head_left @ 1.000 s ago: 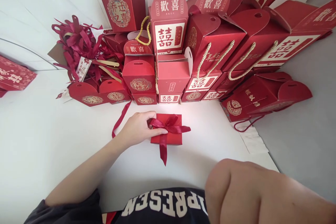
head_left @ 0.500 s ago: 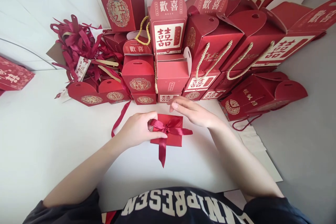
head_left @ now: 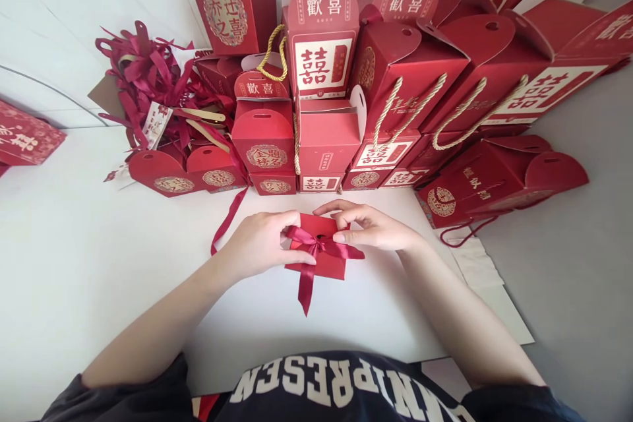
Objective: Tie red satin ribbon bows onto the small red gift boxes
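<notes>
A small flat red gift box (head_left: 327,264) lies on the white table (head_left: 74,277) in front of me, tied with a dark red ribbon bow (head_left: 316,245). One ribbon tail hangs toward me. My left hand (head_left: 262,242) grips the box's left side, thumb and fingers pinching the bow's left loop. My right hand (head_left: 368,227) rests on the box's right far corner, fingertips pinching the bow's right loop.
Stacked red gift boxes with gold rope handles (head_left: 321,72) form a wall just behind the small box. A heap of dark red ribbons (head_left: 148,79) lies at the back left. A loose ribbon strip (head_left: 227,221) trails left of my hand. Grey floor (head_left: 583,277) shows at right.
My right hand came up from near my body, reached over the box, then dropped onto the bow's right loop. My left hand stayed on the box.
</notes>
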The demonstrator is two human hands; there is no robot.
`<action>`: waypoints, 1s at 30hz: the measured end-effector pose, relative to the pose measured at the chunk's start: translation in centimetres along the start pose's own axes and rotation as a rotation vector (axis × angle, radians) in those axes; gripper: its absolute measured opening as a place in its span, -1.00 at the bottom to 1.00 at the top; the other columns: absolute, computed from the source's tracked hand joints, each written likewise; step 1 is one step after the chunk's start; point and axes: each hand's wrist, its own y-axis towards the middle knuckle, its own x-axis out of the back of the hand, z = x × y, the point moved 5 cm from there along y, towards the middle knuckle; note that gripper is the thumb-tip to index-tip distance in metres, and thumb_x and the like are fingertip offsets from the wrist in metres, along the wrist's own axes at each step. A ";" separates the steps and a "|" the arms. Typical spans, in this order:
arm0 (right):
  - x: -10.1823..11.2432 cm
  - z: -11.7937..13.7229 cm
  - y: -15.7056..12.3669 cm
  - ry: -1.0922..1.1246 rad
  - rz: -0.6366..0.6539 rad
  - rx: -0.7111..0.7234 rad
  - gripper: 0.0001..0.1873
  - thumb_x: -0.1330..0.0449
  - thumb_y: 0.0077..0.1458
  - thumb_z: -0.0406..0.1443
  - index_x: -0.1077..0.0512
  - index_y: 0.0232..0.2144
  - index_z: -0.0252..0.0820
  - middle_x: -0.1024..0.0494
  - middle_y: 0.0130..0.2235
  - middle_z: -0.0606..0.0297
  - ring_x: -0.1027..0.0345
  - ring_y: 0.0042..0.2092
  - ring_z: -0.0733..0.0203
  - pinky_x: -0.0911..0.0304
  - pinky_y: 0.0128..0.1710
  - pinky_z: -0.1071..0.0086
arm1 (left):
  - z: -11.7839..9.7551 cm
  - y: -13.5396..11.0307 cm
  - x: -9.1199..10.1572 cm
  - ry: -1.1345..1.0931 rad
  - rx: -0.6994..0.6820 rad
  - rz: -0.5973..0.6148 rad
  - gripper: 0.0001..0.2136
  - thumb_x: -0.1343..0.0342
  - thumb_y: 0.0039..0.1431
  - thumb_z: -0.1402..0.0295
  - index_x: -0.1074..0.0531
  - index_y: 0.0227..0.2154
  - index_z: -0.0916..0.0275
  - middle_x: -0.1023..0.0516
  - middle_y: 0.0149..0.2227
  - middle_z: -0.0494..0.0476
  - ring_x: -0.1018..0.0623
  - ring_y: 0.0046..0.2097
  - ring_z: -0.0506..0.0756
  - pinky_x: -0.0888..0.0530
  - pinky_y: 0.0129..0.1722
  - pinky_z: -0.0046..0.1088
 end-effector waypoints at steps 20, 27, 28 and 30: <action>-1.0 -2.3 -0.7 0.222 -0.157 0.131 -0.63 -0.23 0.19 -0.22 -0.29 -0.59 -0.22 -0.37 0.14 0.09 -0.30 0.17 0.07 -0.13 0.19 0.10 | 2.8 1.3 -3.4 -0.777 -0.001 0.142 -0.64 -0.42 -0.19 0.25 -0.33 -0.53 0.29 -0.42 -0.46 0.00 -0.40 -0.40 0.00 -0.38 -0.41 -0.48; -1.1 -2.4 -0.6 0.227 -0.158 0.120 -0.62 -0.25 0.18 -0.21 -0.29 -0.61 -0.21 -0.37 0.14 0.11 -0.30 0.17 0.08 -0.15 0.18 0.14 | 3.8 1.9 -4.0 -0.820 -0.105 0.100 -0.51 -0.44 -0.21 0.26 -0.12 -0.62 0.25 -0.25 -0.54 -0.06 -0.26 -0.46 -0.05 -0.25 -0.46 -0.50; -1.0 -2.3 -0.6 0.224 -0.149 0.119 -0.62 -0.24 0.18 -0.21 -0.29 -0.61 -0.22 -0.38 0.15 0.11 -0.29 0.17 0.08 -0.14 0.18 0.15 | 3.8 1.9 -4.0 -0.803 -0.105 0.099 -0.51 -0.42 -0.19 0.24 -0.12 -0.62 0.25 -0.25 -0.53 -0.06 -0.26 -0.46 -0.05 -0.25 -0.46 -0.50; -0.8 -2.1 -0.8 0.225 -0.138 0.110 -0.68 -0.23 0.19 -0.21 -0.34 -0.55 -0.21 -0.38 0.16 0.11 -0.27 0.19 0.07 -0.13 0.18 0.17 | 3.6 1.8 -3.7 -0.771 -0.115 0.090 -0.54 -0.36 -0.07 0.20 -0.13 -0.61 0.25 -0.23 -0.54 -0.05 -0.24 -0.47 -0.06 -0.23 -0.47 -0.51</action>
